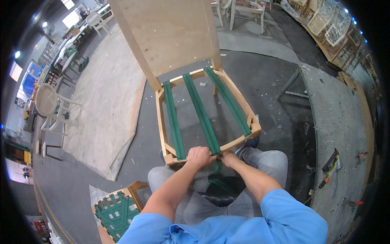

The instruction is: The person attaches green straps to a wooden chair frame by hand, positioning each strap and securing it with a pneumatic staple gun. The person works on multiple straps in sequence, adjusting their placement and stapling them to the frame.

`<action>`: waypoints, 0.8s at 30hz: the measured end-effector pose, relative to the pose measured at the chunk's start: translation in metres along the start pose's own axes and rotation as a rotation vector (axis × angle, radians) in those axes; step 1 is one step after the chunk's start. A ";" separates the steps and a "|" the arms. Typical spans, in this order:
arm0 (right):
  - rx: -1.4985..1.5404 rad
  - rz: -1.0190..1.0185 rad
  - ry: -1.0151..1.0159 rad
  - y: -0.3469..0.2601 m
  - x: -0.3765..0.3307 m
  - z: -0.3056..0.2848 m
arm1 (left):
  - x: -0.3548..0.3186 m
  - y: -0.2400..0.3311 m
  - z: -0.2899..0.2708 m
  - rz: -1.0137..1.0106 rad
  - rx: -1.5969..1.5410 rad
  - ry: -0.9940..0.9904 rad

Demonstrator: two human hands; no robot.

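Between my knees stands a wooden chair frame with an open seat and a tall plywood back. Three green webbing straps run from the back rail to the front rail: a left strap, a middle strap and a right strap. My left hand is closed at the front rail, just left of the middle strap's end; what its fingers hold is hidden. My right hand closes on that strap at the rail's front. A loose length of webbing hangs below, between my legs.
On my right, a worn grey bench carries a black-and-orange tool and red-handled tools. A seat with woven green webbing lies at lower left. White chairs and a pale floor sheet lie further left.
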State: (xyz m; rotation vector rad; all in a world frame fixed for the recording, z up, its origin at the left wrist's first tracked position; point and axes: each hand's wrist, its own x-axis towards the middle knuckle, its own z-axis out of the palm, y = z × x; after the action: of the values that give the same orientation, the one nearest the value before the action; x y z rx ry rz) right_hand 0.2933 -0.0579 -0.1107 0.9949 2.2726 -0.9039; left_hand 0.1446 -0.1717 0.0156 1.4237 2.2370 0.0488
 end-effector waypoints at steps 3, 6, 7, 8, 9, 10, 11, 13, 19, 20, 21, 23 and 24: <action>0.280 0.186 0.236 0.011 -0.030 -0.002 | 0.001 0.001 0.000 -0.020 0.008 -0.036; 1.354 0.542 -0.228 0.001 -0.050 0.002 | 0.002 0.001 -0.001 -0.046 0.000 -0.090; 1.497 0.506 -0.397 -0.006 -0.054 0.005 | 0.003 0.001 -0.002 -0.046 0.002 -0.082; 1.579 0.558 -0.496 -0.014 -0.056 0.008 | 0.003 0.001 -0.002 -0.052 -0.003 -0.086; 1.701 0.599 -0.525 -0.025 -0.055 0.012 | 0.003 0.001 -0.002 -0.049 0.000 -0.079; 1.841 0.552 -0.539 -0.033 -0.052 0.013 | 0.003 0.001 -0.002 -0.050 -0.001 -0.088; 1.959 0.578 -0.528 -0.040 -0.047 0.015 | 0.003 0.001 -0.002 -0.057 -0.002 -0.100; 2.117 0.749 -0.403 -0.046 -0.031 0.017 | 0.003 0.001 -0.002 -0.050 -0.020 -0.093; 2.359 0.703 -0.294 -0.029 0.038 0.045 | 0.009 -0.001 0.000 -0.065 -0.007 -0.122; 2.335 0.818 -0.164 -0.026 0.050 0.050 | 0.009 -0.001 0.001 -0.064 -0.008 -0.121; 2.344 0.755 -0.168 -0.021 0.062 0.055 | 0.010 -0.001 0.001 -0.055 -0.012 -0.097; 2.220 0.766 -0.099 -0.018 0.084 0.057 | 0.011 -0.002 0.003 -0.058 -0.020 -0.090; 2.145 0.763 -0.068 -0.016 0.092 0.057 | 0.011 -0.002 0.003 -0.048 -0.017 -0.077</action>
State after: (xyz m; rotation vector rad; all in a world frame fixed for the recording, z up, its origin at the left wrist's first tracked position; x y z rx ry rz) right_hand 0.2342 -0.0669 -0.2024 2.0267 -0.1734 -2.6132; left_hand 0.1406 -0.1636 0.0079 1.3397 2.2010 -0.0026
